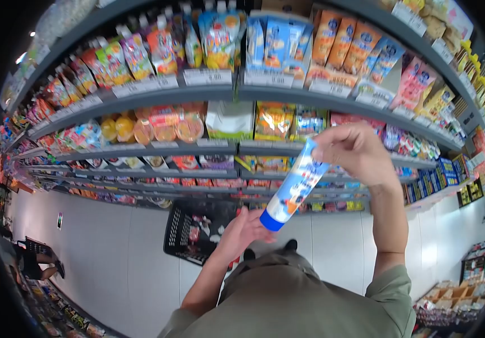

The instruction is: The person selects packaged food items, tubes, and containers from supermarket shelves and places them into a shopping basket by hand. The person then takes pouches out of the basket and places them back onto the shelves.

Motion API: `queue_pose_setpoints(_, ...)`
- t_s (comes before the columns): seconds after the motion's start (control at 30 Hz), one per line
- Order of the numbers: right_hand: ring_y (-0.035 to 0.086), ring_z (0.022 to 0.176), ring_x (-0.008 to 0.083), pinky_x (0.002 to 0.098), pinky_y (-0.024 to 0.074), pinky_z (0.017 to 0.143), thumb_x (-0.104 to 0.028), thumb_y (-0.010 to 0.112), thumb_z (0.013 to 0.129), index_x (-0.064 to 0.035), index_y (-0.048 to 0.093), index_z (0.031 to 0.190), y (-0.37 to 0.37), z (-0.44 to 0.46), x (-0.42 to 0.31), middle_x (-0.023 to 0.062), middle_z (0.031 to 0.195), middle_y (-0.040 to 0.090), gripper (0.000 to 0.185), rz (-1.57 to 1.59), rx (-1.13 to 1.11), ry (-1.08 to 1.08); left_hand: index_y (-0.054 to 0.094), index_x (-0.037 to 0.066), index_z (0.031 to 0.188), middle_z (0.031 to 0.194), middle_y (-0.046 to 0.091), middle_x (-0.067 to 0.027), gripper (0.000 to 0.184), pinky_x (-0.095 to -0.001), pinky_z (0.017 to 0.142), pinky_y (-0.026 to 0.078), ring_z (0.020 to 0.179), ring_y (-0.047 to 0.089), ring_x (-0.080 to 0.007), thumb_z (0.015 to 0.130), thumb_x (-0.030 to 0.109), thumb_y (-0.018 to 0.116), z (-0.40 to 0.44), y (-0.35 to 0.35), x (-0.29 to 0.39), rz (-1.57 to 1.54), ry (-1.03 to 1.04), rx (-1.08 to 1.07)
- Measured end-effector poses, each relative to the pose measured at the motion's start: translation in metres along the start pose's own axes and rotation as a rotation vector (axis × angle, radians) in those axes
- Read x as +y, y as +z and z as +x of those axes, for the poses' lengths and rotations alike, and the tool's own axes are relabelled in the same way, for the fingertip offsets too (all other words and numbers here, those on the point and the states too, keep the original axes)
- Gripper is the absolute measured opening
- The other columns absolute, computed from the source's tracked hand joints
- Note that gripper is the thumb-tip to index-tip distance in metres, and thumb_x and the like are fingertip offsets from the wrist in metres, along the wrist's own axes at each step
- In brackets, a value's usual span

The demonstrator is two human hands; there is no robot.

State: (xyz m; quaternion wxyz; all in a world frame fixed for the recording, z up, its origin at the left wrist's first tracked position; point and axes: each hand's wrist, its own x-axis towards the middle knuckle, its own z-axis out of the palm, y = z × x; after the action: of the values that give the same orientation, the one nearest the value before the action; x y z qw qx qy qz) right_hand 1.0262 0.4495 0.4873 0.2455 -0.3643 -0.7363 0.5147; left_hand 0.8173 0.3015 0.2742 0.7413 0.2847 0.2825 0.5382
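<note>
A blue and white squeeze tube with a dark blue cap hangs tilted in front of the shelves, its cap end pointing down and left. My right hand pinches the tube's flat upper end between thumb and fingers. Beside the cap is my left hand, fingers stretched out and partly hidden behind the cap; whether they touch it I cannot tell. On the upper shelf, similar blue and white packs stand in a display box, next to orange packs.
Shelves of bagged snacks and pouches curve across the front. A black shopping basket with a few items stands on the tiled floor, left of my feet. Another person's legs show at far left. Bins of goods are at lower right.
</note>
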Motion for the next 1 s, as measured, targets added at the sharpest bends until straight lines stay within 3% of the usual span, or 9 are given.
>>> queue_pose_setpoints(0.3, 0.062, 0.076, 0.0067, 0.0227, 0.0487, 0.065, -0.005, 0.07, 0.088, 0.0015, 0.073, 0.1, 0.04, -0.052, 0.08, 0.0048, 0.086, 0.071, 0.013, 0.274, -0.007, 0.288, 0.034, -0.006, 0.144, 0.093, 0.062, -0.0176, 0.07, -0.0346, 0.07, 0.05, 0.076, 0.062, -0.0248, 0.105, 0.051, 0.022, -0.011, 0.024, -0.027, -0.6, -0.41, -0.536)
queue_pose_setpoints(0.37, 0.045, 0.051, 0.0004, 0.0198, 0.0289, 0.04, -0.009, 0.073, 0.087, 0.0005, 0.073, 0.102, 0.038, -0.063, 0.094, 0.0039, 0.083, 0.07, 0.018, 0.214, -0.003, 0.267, 0.039, -0.01, 0.138, 0.092, 0.062, -0.0165, 0.066, -0.0352, 0.065, 0.047, 0.071, 0.062, -0.0247, 0.105, 0.047, 0.029, -0.016, 0.029, -0.033, -0.656, -0.455, -0.442)
queue_pose_setpoints(0.4, 0.045, 0.051, 0.0004, 0.0198, 0.0289, 0.04, -0.009, 0.073, 0.087, 0.0005, 0.073, 0.102, 0.037, -0.069, 0.102, 0.0039, 0.083, 0.07, 0.018, 0.217, 0.003, 0.266, 0.039, -0.01, 0.138, 0.092, 0.062, -0.0165, 0.066, -0.0352, 0.065, 0.047, 0.071, 0.062, -0.0247, 0.105, 0.047, 0.029, -0.017, 0.033, -0.033, -0.652, -0.461, -0.444)
queue_pose_setpoints(0.47, 0.063, 0.074, 0.0108, 0.0229, 0.0483, 0.06, -0.005, 0.065, 0.091, 0.0004, 0.069, 0.114, 0.036, -0.079, 0.12, 0.0139, 0.111, 0.068, 0.024, 0.348, -0.071, 0.061, 0.047, -0.004, 0.127, 0.092, 0.061, -0.0117, 0.045, -0.0319, 0.066, 0.048, 0.075, 0.062, -0.0186, 0.101, 0.032, 0.053, -0.02, 0.046, -0.032, -0.227, -0.231, -0.245)
queue_pose_setpoints(0.5, 0.063, 0.074, 0.0108, 0.0229, 0.0483, 0.06, -0.005, 0.065, 0.091, 0.0004, 0.069, 0.114, 0.039, -0.084, 0.128, 0.0139, 0.111, 0.068, 0.024, 0.35, -0.072, 0.053, 0.047, -0.004, 0.127, 0.092, 0.061, -0.0117, 0.045, -0.0319, 0.066, 0.048, 0.075, 0.062, -0.0186, 0.101, 0.032, 0.053, -0.021, 0.052, -0.033, -0.22, -0.227, -0.244)
queue_pose_setpoints(0.57, 0.061, 0.115, 0.021, 0.0334, 0.05, 0.095, 0.004, 0.058, 0.091, -0.0023, 0.063, 0.126, 0.051, -0.098, 0.144, 0.0152, 0.137, 0.055, 0.036, 0.522, 0.038, -0.13, 0.05, 0.001, 0.116, 0.094, 0.062, -0.0074, 0.036, -0.0274, 0.069, 0.05, 0.079, 0.062, -0.0119, 0.089, 0.009, 0.072, -0.025, 0.064, -0.04, 0.335, 0.079, 0.032)
queue_pose_setpoints(0.6, 0.048, 0.132, 0.0261, 0.041, 0.0421, 0.107, 0.002, 0.053, 0.091, -0.0002, 0.056, 0.134, 0.055, -0.107, 0.15, 0.0173, 0.147, 0.045, 0.043, 0.666, -0.012, -0.112, 0.05, 0.002, 0.111, 0.091, 0.062, -0.0036, 0.038, -0.0221, 0.066, 0.047, 0.081, 0.059, -0.006, 0.083, 0.004, 0.077, -0.025, 0.069, -0.046, 0.472, 0.21, 0.1)
queue_pose_setpoints(0.73, 0.046, 0.133, 0.0404, 0.0513, 0.0337, 0.112, -0.006, 0.048, 0.086, 0.0037, 0.048, 0.139, 0.069, -0.144, 0.166, 0.0257, 0.141, 0.049, 0.054, 0.953, 0.164, -0.028, 0.051, 0.002, 0.109, 0.09, 0.061, -0.0037, 0.041, -0.0221, 0.064, 0.048, 0.079, 0.06, -0.0071, 0.08, 0.007, 0.08, -0.034, 0.089, -0.068, 0.612, 0.322, 0.143)
queue_pose_setpoints(1.0, 0.047, 0.13, 0.0441, 0.0537, 0.0371, 0.108, -0.019, 0.049, 0.084, 0.0035, 0.046, 0.141, 0.058, -0.202, 0.198, 0.0283, 0.138, 0.051, 0.061, 1.057, 0.076, -0.104, 0.05, -0.001, 0.109, 0.099, 0.065, -0.0108, 0.042, -0.0263, 0.069, 0.052, 0.082, 0.063, -0.012, 0.079, 0.002, 0.079, -0.056, 0.124, -0.114, 0.768, 0.431, 0.144)
